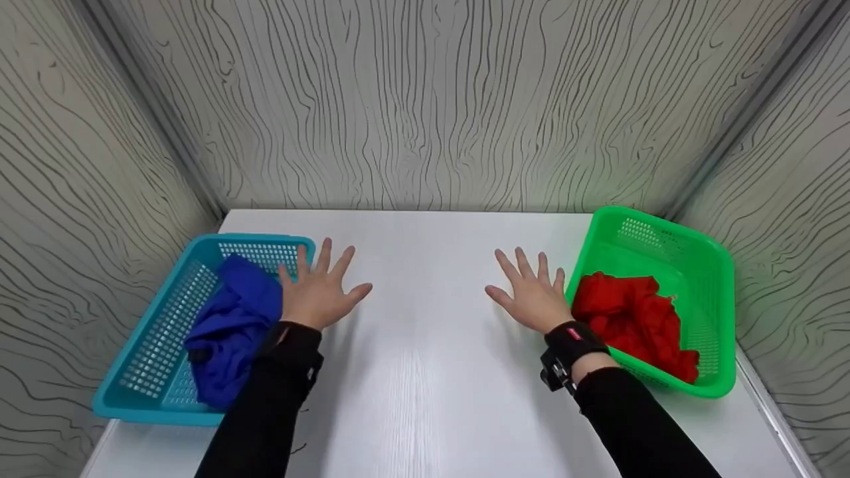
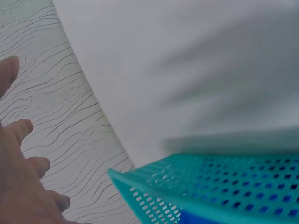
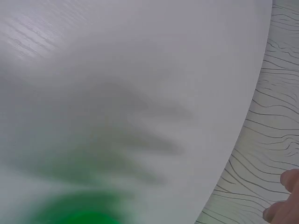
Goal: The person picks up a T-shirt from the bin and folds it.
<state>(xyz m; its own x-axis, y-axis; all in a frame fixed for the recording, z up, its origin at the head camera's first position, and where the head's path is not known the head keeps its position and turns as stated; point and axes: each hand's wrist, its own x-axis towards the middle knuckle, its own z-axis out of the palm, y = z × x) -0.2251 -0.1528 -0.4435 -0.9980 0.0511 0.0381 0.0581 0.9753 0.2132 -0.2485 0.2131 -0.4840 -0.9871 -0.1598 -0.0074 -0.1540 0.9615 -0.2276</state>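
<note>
With fingers spread, my left hand (image 1: 314,295) hovers over the right edge of a blue plastic basket (image 1: 143,345). Crumpled blue cloth (image 1: 236,318) lies inside that basket. My right hand (image 1: 534,299), its fingers spread too, hovers beside the left edge of a green plastic basket (image 1: 714,318). Red cloth (image 1: 637,318) lies bunched in the near part of the green basket. Neither hand holds anything. In the left wrist view, the left fingers (image 2: 39,165) stretch out above the basket's corner. Only two right fingertips (image 3: 290,179) show at the right wrist view's lower right.
A white table (image 1: 412,372) stretches between the two baskets, with hand shadows on it. Wood-grain patterned panels (image 1: 425,106) rise behind the table and on both sides. Each wrist wears a black strap, such as the right strap (image 1: 576,342).
</note>
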